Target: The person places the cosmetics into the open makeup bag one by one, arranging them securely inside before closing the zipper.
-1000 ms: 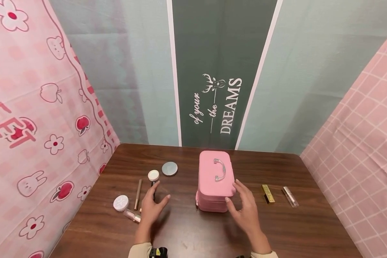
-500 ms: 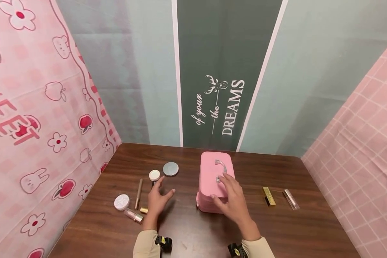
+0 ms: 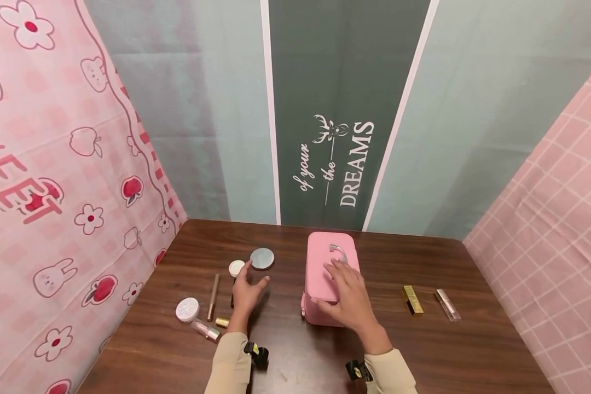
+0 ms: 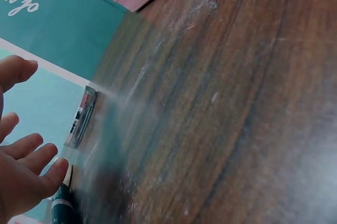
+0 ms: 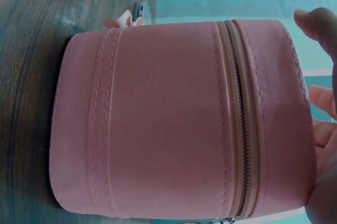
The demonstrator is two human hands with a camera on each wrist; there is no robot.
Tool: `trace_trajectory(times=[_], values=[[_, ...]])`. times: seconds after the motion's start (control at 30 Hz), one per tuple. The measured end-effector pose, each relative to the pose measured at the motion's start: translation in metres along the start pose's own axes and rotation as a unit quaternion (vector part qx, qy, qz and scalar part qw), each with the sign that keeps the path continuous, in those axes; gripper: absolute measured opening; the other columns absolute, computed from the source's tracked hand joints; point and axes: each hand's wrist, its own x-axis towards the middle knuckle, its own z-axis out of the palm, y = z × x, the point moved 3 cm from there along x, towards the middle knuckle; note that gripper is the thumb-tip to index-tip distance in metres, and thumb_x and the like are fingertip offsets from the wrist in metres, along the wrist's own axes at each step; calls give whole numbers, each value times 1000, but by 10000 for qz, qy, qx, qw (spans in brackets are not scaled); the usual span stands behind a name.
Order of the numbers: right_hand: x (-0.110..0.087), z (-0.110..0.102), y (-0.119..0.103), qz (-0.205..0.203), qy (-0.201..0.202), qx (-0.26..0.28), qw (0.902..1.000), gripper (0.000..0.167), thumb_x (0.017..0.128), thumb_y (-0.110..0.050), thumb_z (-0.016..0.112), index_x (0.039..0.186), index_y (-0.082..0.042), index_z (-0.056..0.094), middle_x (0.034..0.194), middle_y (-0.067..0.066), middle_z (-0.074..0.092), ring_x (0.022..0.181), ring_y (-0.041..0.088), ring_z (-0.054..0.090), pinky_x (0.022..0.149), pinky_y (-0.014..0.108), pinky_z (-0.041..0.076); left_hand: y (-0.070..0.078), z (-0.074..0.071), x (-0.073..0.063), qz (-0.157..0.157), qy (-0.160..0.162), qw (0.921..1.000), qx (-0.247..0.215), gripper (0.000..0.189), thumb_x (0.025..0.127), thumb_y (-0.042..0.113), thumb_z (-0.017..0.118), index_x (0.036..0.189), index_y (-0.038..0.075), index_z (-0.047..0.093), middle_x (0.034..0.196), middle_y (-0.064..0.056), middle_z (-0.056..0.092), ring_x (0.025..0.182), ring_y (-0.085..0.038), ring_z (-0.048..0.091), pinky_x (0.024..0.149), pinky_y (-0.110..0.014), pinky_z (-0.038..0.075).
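A pink zippered case (image 3: 320, 268) with a clear handle (image 3: 338, 251) stands upright in the middle of the table, its lid down. Over the lid's near right part, my right hand (image 3: 352, 298) spreads its fingers; whether it touches the lid I cannot tell. In the right wrist view, the zipper (image 5: 239, 119) runs closed along the side facing me. My left hand (image 3: 248, 295) hovers with fingers apart, left of the case. Nearest to it are a round grey-topped compact (image 3: 262, 259), a small white-lidded jar (image 3: 236, 267) and a dark stick (image 4: 62, 205), partly hidden.
Further left lie a white round compact (image 3: 187, 310), a brown pencil-like stick (image 3: 213, 297), a gold tube (image 3: 222, 322) and a pinkish clear tube (image 3: 206, 330). On the right lie a gold box-like piece (image 3: 412, 299) and a clear tube (image 3: 447, 305). Fabric walls surround the table (image 3: 285, 350).
My right hand has moved from the case's right side to over its lid. My left hand has shifted a little right and forward, towards the grey-topped compact. The case has stayed put.
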Motion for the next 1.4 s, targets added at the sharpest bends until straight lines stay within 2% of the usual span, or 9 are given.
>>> trace_trajectory(times=[0.13,0.27,0.4,0.63,0.9,1.1,1.4], values=[[-1,3,0,258,-240,-220,9991,82,62,-51,78,127,-6,54,132,18,47,123,34,39,95,56,27,-3,4,6,70,83,9998,137,68,69,11,80,129,0,51,121,-26,53,113,-39,49,93,-49,36],[-2,4,1,335,-338,-392,9981,82,59,-54,79,122,-6,57,130,17,48,121,32,40,95,54,27,-7,7,11,154,123,9995,265,69,67,11,81,128,-3,51,119,-28,53,113,-40,48,94,-49,35],[-3,6,1,346,-425,-628,9965,78,59,-55,79,117,-7,59,125,15,51,118,30,43,95,54,27,-11,11,14,50,95,9997,236,72,66,10,81,129,-4,49,122,-30,51,114,-41,47,95,-49,35],[-5,8,1,440,-475,-901,9938,71,60,-53,79,113,-8,62,118,10,52,113,30,43,95,57,28,-16,15,21,-188,103,9997,-106,74,66,5,81,130,-8,45,125,-31,48,117,-41,46,97,-47,35],[-8,10,2,461,-289,-893,9945,69,59,-52,80,111,-9,63,115,8,52,109,29,45,95,54,29,-23,21,33,-206,352,9991,-72,73,64,5,80,127,-9,47,123,-29,51,114,-39,48,96,-45,35],[-10,12,1,443,-172,-790,9957,67,59,-53,79,108,-10,65,111,6,53,104,28,47,93,53,31,-31,24,34,-148,517,9981,303,77,58,7,81,126,-8,48,122,-28,50,114,-39,46,97,-45,33],[-8,10,3,362,157,-590,9975,64,56,-50,81,104,-10,67,109,7,54,100,29,47,89,55,32,-29,28,45,-8,542,9958,732,81,57,6,82,127,-11,45,117,-32,46,111,-43,42,96,-48,33]])
